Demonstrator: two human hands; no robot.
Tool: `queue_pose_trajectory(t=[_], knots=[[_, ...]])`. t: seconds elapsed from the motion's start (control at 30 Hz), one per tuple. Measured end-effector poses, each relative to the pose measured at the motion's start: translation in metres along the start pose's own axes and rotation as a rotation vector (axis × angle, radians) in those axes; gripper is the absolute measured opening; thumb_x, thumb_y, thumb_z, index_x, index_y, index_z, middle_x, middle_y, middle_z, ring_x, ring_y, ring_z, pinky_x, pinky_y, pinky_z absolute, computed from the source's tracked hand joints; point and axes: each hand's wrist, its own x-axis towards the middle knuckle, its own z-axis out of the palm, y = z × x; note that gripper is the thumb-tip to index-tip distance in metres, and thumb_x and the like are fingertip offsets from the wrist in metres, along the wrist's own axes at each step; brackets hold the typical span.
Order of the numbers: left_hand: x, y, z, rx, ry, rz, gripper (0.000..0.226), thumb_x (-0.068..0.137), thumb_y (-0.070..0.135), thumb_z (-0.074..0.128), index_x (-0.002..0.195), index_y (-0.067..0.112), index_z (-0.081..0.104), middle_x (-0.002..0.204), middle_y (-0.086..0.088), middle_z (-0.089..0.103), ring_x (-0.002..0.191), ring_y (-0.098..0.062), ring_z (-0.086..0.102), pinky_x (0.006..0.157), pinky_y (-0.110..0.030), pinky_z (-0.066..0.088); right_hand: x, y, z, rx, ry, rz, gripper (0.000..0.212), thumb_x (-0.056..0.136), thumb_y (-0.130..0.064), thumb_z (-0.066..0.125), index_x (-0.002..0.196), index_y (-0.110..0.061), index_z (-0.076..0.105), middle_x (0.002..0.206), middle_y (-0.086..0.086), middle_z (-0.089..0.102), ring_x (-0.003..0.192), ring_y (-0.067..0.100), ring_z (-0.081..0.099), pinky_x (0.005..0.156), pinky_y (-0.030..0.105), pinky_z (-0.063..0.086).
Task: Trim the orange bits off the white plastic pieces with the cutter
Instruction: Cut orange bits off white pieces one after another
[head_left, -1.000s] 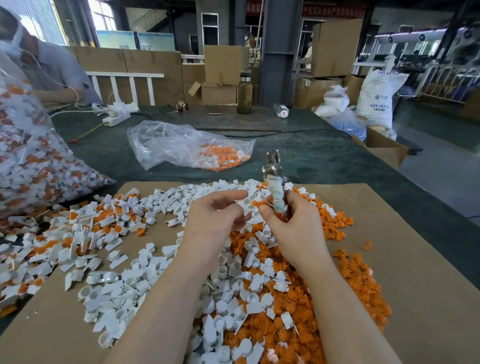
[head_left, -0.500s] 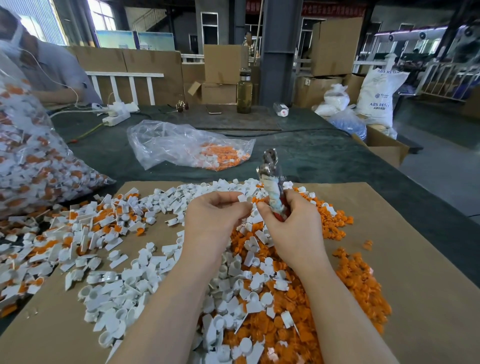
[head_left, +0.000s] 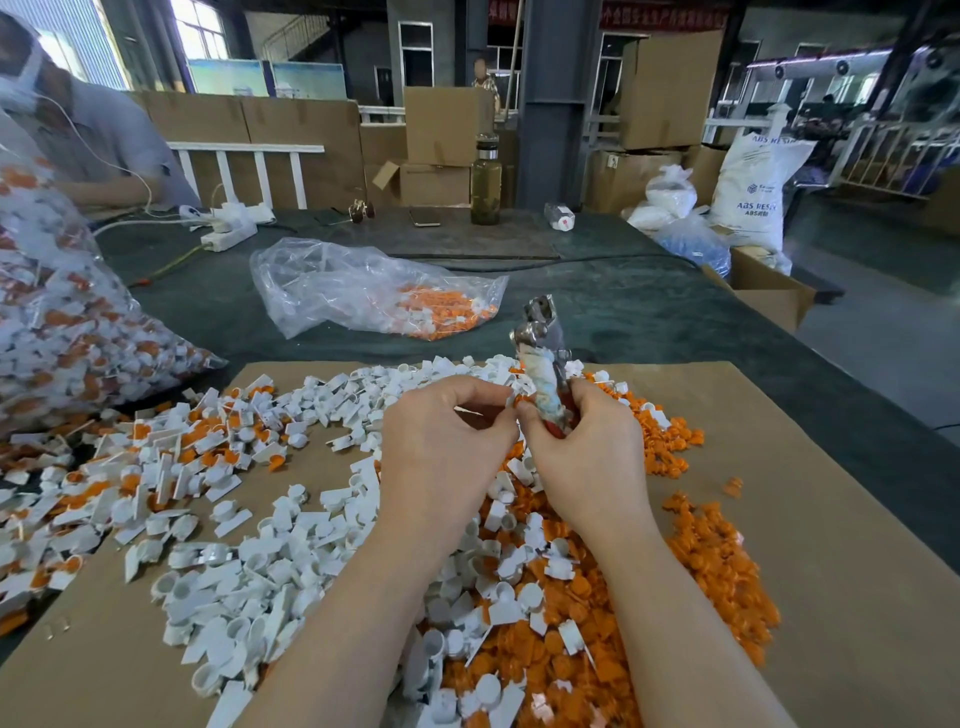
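white plastic pieces (head_left: 291, 561) lay heaped across the cardboard sheet (head_left: 831, 519) on the surface, mixed on the far left with ones that kept their orange bits, while loose orange bits (head_left: 717, 566) were piled under and to the right of my wrists. one small white piece (head_left: 511, 400) was up off the pile, pinched at the fingertips of my left hand (head_left: 447, 447), the fingers curled in on it. it was too small for me to tell which way its long axis ran or whether any orange remained on it.

my right hand (head_left: 587, 457) was wrapped around the handles of the cutter (head_left: 543, 364), fingers clamped on them, with the tool standing nearly upright and its metal head pointing up and away from me. whether its blades were open i could not tell.

what the next move hung on, as i judged it: the held piece sat just left of the cutter's handles, touching or nearly touching my right thumb, and well below the cutting head. so the piece was at the wrong end of the tool. either the left hand would have to lift it to the head, or the right would have to tip the cutter down toward it; the left hand was the nearer one.
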Motion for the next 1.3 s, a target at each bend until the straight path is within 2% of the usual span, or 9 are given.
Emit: queue_pose_trajectory(t=[0.13, 0.43, 0.57, 0.7, 0.83, 1.03, 1.13, 1.23, 1.3], knots=[[0.001, -0.003, 0.000, 0.029, -0.010, 0.018, 0.029, 0.079, 0.017, 0.079, 0.071, 0.043, 0.069, 0.070, 0.030, 0.068, 0.073, 0.010, 0.064, 0.066, -0.006, 0.050, 0.000, 0.000, -0.001, -0.009, -0.040, -0.004, 0.027, 0.087, -0.029, 0.069, 0.072, -0.034, 0.048, 0.064, -0.017, 0.053, 0.058, 0.000, 0.052, 0.049, 0.011, 0.031], [0.005, -0.009, 0.002, -0.050, 0.010, -0.068, 0.016, 0.078, 0.022, 0.082, 0.075, 0.034, 0.072, 0.070, 0.024, 0.069, 0.069, 0.007, 0.065, 0.059, -0.006, 0.048, 0.004, 0.005, -0.003, 0.212, -0.147, 0.061, 0.021, 0.087, -0.017, 0.067, 0.070, -0.025, 0.058, 0.055, -0.017, 0.056, 0.050, 0.001, 0.048, 0.044, 0.015, 0.038], [0.007, -0.013, 0.002, -0.078, 0.035, -0.118, 0.011, 0.078, 0.024, 0.082, 0.078, 0.030, 0.074, 0.070, 0.017, 0.071, 0.068, 0.004, 0.065, 0.057, -0.005, 0.046, 0.003, 0.004, -0.004, 0.227, -0.180, 0.079, 0.008, 0.087, -0.021, 0.067, 0.080, -0.019, 0.065, 0.065, -0.005, 0.061, 0.053, 0.001, 0.050, 0.046, 0.015, 0.039], [0.008, -0.014, 0.000, -0.236, 0.027, -0.204, 0.012, 0.079, 0.018, 0.081, 0.077, 0.024, 0.072, 0.069, 0.010, 0.073, 0.065, -0.006, 0.070, 0.062, -0.016, 0.054, 0.003, 0.003, -0.005, 0.286, -0.180, 0.108, 0.007, 0.090, -0.025, 0.066, 0.086, -0.020, 0.068, 0.074, -0.003, 0.068, 0.065, 0.005, 0.060, 0.051, 0.013, 0.045], [0.010, -0.013, -0.002, -0.362, 0.012, -0.258, 0.012, 0.081, 0.010, 0.079, 0.078, 0.019, 0.072, 0.067, 0.005, 0.073, 0.068, -0.014, 0.073, 0.061, -0.018, 0.056, 0.003, 0.003, -0.006, 0.278, -0.190, 0.119, 0.008, 0.090, -0.028, 0.065, 0.086, -0.021, 0.067, 0.077, -0.002, 0.069, 0.071, 0.010, 0.062, 0.056, 0.020, 0.049], [0.012, -0.013, -0.005, -0.480, 0.018, -0.295, 0.013, 0.083, 0.004, 0.076, 0.077, 0.015, 0.071, 0.063, 0.004, 0.072, 0.061, -0.010, 0.071, 0.057, -0.014, 0.052, 0.004, 0.006, -0.013, 0.309, -0.278, 0.138, 0.003, 0.088, -0.024, 0.067, 0.088, -0.022, 0.069, 0.079, -0.003, 0.069, 0.072, 0.006, 0.063, 0.059, 0.016, 0.050], [0.014, -0.014, -0.010, -0.537, 0.020, -0.300, 0.011, 0.084, 0.002, 0.073, 0.079, 0.012, 0.070, 0.060, 0.005, 0.070, 0.059, -0.008, 0.070, 0.057, -0.015, 0.054, 0.005, 0.007, -0.019, 0.313, -0.380, 0.155, 0.005, 0.086, -0.025, 0.068, 0.091, -0.024, 0.069, 0.086, -0.004, 0.070, 0.081, 0.009, 0.065, 0.072, 0.025, 0.052], [0.017, -0.017, -0.015, -0.590, 0.019, -0.314, 0.010, 0.086, 0.002, 0.071, 0.082, 0.010, 0.069, 0.062, 0.005, 0.071, 0.063, -0.009, 0.070, 0.064, -0.019, 0.057, 0.005, 0.007, -0.026, 0.289, -0.528, 0.155, 0.024, 0.076, -0.035, 0.067, 0.096, -0.022, 0.068, 0.092, -0.002, 0.070, 0.087, 0.014, 0.066, 0.082, 0.037, 0.054], [0.019, -0.019, -0.017, -0.620, 0.022, -0.313, 0.009, 0.086, 0.002, 0.071, 0.083, 0.010, 0.069, 0.064, 0.005, 0.071, 0.064, -0.009, 0.070, 0.063, -0.019, 0.056, 0.003, 0.005, -0.028, 0.219, -0.618, 0.119, 0.023, 0.082, -0.032, 0.069, 0.100, -0.018, 0.067, 0.096, 0.003, 0.069, 0.089, 0.020, 0.065, 0.087, 0.046, 0.052]])
